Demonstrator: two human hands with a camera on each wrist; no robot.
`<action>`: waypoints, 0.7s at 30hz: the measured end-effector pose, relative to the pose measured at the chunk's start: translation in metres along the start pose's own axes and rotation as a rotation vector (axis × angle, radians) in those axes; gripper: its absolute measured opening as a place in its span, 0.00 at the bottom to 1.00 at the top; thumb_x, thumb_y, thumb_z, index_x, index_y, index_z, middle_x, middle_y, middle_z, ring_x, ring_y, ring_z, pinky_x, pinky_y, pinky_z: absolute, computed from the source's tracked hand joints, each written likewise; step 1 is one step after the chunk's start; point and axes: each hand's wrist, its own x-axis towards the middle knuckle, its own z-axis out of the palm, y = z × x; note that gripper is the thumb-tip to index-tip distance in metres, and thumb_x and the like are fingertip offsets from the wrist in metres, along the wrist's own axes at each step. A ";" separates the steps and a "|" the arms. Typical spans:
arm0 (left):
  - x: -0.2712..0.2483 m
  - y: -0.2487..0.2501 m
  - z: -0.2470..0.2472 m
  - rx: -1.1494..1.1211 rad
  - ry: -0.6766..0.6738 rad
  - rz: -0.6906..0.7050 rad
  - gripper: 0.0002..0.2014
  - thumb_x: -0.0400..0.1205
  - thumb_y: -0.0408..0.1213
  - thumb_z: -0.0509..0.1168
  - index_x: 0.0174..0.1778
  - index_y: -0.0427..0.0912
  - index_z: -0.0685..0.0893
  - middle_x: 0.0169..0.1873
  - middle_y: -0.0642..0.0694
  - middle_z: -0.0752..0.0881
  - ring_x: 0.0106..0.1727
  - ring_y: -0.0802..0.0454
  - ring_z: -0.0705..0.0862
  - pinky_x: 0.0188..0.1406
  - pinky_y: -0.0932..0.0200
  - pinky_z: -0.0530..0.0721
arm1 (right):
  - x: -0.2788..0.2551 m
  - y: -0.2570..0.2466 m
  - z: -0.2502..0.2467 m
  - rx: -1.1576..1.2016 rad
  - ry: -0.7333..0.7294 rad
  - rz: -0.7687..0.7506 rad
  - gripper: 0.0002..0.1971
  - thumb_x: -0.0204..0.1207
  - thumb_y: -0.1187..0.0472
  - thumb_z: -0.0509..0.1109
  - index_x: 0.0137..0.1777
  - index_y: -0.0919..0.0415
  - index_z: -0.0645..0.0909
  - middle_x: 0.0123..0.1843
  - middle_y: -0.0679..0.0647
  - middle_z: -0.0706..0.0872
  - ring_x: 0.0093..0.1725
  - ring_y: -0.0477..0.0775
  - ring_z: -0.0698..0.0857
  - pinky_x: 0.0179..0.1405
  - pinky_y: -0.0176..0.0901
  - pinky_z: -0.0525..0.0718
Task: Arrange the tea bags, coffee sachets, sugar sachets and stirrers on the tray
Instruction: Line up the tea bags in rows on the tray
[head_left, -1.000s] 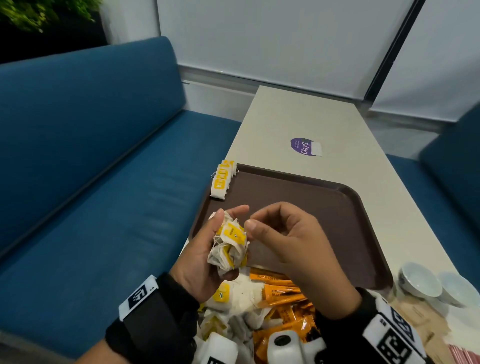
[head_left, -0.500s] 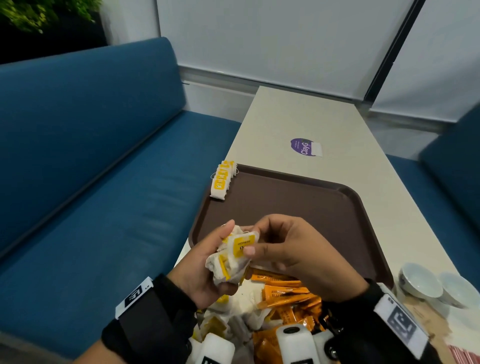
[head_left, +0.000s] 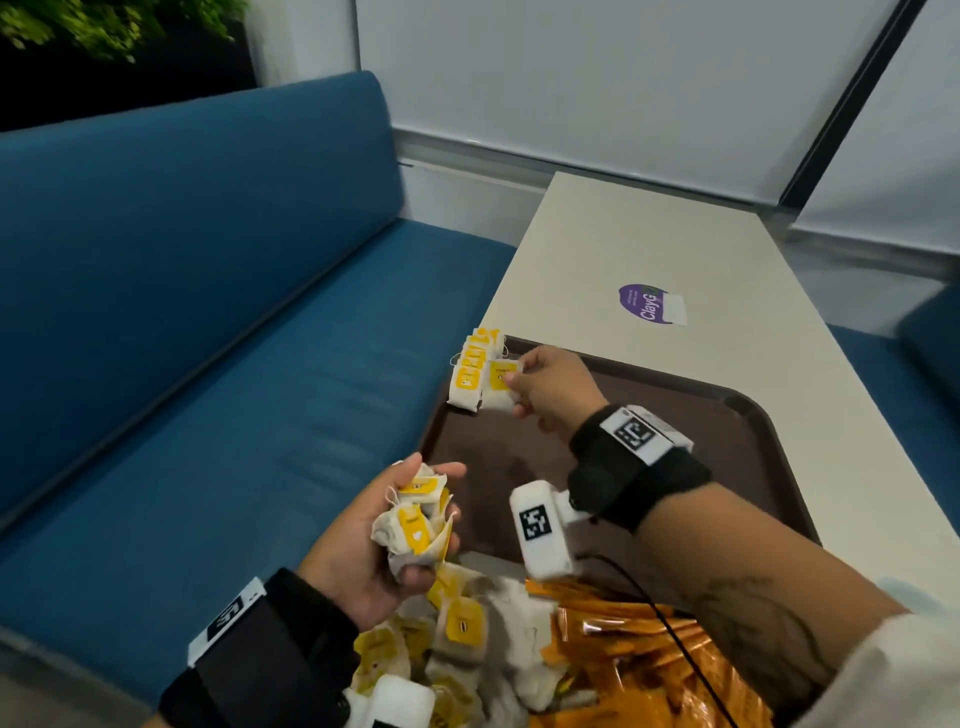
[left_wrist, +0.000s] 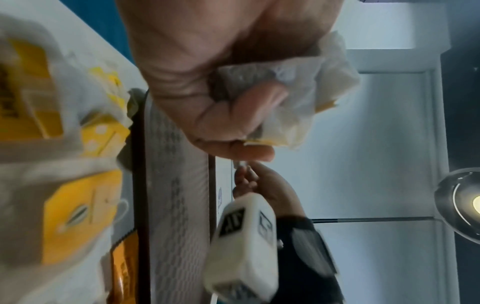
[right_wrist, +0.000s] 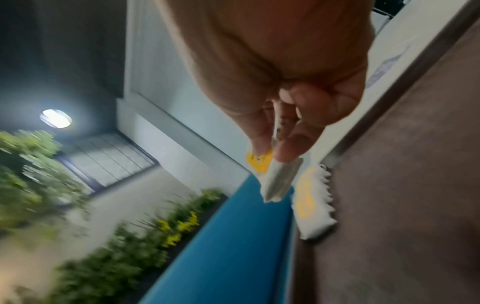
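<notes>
The right hand (head_left: 545, 387) reaches to the far left corner of the brown tray (head_left: 691, 431) and pinches one tea bag (head_left: 503, 384) between thumb and fingertips (right_wrist: 285, 150), the other fingers curled in. The bag is held upright on its edge, its yellow tag facing the blue bench seat (head_left: 208, 364), its long axis running up and down; in the right wrist view its lower end hangs free below the fingertips, just beside the row and above the tray floor.

That row of tea bags (head_left: 475, 371) stands along the left rim at the far left corner, the bags packed face to face on edge with yellow tags showing, and the row's long axis follows the tray's left edge. The held bag is at the near end of the row, touching or nearly touching it; which one I cannot tell.

The left hand (head_left: 374, 545) hovers over the tray's near left corner, fingers curled round a crumpled bunch of tea bags (head_left: 415, 519), tags pointing various ways.

At the near edge of the tray lies a loose heap of tea bags (head_left: 467, 634), and to its right a heap of orange sachets (head_left: 623, 649), lying at mixed angles.

The tray sits on a pale table (head_left: 649, 234), which carries a purple sticker (head_left: 647, 304) beyond the tray's far edge.
</notes>
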 end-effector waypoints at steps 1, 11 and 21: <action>0.000 0.000 -0.003 0.008 0.009 0.003 0.21 0.71 0.51 0.61 0.52 0.41 0.85 0.27 0.43 0.79 0.21 0.51 0.78 0.08 0.72 0.66 | 0.013 0.003 0.007 -0.046 -0.008 0.029 0.12 0.79 0.69 0.66 0.36 0.59 0.70 0.36 0.58 0.79 0.27 0.54 0.78 0.08 0.29 0.66; 0.001 0.004 -0.022 0.041 0.058 0.040 0.22 0.69 0.52 0.62 0.51 0.42 0.87 0.28 0.44 0.79 0.24 0.50 0.78 0.10 0.73 0.65 | 0.085 0.027 0.052 -0.233 -0.067 0.152 0.18 0.78 0.65 0.67 0.67 0.69 0.77 0.63 0.65 0.84 0.52 0.57 0.88 0.27 0.30 0.81; -0.001 0.004 -0.023 0.065 0.000 0.007 0.24 0.69 0.56 0.60 0.53 0.44 0.87 0.29 0.44 0.79 0.25 0.51 0.79 0.11 0.72 0.67 | 0.082 0.025 0.049 -0.200 0.088 0.112 0.14 0.72 0.60 0.76 0.52 0.67 0.81 0.48 0.62 0.87 0.48 0.61 0.88 0.48 0.49 0.85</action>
